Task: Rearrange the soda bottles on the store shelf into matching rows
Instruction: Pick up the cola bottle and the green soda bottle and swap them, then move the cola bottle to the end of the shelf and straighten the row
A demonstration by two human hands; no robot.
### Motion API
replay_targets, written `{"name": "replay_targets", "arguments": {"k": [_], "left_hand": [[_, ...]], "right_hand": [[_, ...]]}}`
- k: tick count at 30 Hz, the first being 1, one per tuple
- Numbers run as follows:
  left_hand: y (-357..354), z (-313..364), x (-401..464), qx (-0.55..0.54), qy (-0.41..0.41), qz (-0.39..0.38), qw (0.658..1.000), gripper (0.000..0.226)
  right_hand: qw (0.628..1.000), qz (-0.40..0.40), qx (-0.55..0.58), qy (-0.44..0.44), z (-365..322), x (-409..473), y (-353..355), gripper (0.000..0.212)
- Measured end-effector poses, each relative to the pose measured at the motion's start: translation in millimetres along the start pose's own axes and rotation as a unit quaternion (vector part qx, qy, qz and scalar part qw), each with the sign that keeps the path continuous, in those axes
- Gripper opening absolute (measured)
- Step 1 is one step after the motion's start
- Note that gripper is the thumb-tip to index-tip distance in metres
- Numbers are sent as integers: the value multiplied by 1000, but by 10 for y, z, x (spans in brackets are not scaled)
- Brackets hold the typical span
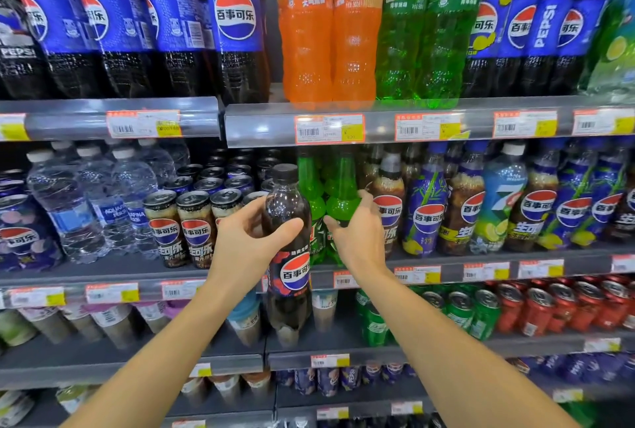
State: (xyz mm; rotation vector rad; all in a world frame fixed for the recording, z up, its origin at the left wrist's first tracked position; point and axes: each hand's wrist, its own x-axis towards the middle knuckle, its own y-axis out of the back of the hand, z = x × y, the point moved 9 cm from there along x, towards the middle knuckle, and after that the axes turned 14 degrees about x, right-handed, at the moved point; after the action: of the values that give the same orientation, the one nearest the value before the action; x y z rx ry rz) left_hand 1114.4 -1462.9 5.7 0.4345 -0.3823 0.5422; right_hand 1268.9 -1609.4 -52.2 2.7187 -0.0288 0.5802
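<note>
Our left hand (249, 238) grips a dark cola bottle (288, 249) upright, in the air ahead of the middle shelf's front edge (446, 271). Our right hand (357, 235) wraps a green bottle (340, 201) standing at that edge, beside a second green one (311, 187).
</note>
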Motion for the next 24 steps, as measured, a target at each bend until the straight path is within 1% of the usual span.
{"name": "replay_targets", "arguments": {"k": [5, 11, 15, 19, 23, 24], "left_hand": [[-55, 5, 1, 0, -2, -14, 1000, 27], [-50, -9, 1, -2, 2, -10, 1000, 27], [-65, -8, 4, 1, 0, -15, 1000, 26], [-83, 5, 24, 2, -1, -12, 1000, 26], [-152, 14, 42, -3, -5, -17, 1000, 26], [-181, 17, 44, -6, -5, -19, 1000, 27]], "right_hand": [[996, -8, -54, 65, -18, -72, -30, 74], [990, -21, -103, 89, -23, -38, 7, 76], [991, -21, -98, 93, -19, -51, 64, 76], [994, 1, -47, 95, 35, -188, 164, 64], [992, -9, 109, 70, 137, -424, 202, 38], [988, -13, 134, 74, 137, -491, 207, 36]]}}
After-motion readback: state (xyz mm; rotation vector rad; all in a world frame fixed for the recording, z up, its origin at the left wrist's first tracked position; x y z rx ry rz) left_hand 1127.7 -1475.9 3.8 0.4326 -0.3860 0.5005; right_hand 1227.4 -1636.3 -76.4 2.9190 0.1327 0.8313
